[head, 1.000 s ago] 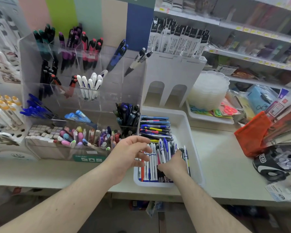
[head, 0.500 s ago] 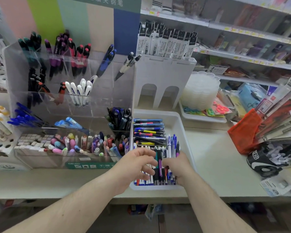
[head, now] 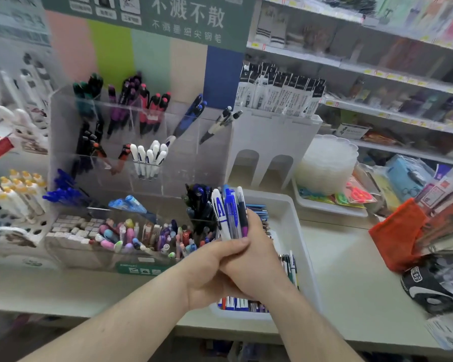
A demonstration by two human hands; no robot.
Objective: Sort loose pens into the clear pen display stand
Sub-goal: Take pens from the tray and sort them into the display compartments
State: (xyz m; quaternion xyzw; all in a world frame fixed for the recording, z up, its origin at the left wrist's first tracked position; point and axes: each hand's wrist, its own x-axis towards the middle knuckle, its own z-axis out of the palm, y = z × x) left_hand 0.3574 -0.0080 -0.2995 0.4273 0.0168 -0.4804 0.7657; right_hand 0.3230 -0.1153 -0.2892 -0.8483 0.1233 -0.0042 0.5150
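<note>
- Hands hold one bunch of pens (head: 230, 212) together. The right hand (head: 256, 257) wraps its fingers round the low part of the bunch, and the left hand (head: 215, 267) presses its curled fingers on from the left.
- Pen tops stick up above both hands: white, blue and one dark with purple.
- Right under the hands is the white tray (head: 296, 231), with more pens lying flat in it.
- Just to the left stands the clear pen display stand (head: 194, 158), with pens in its boxes.
</note>
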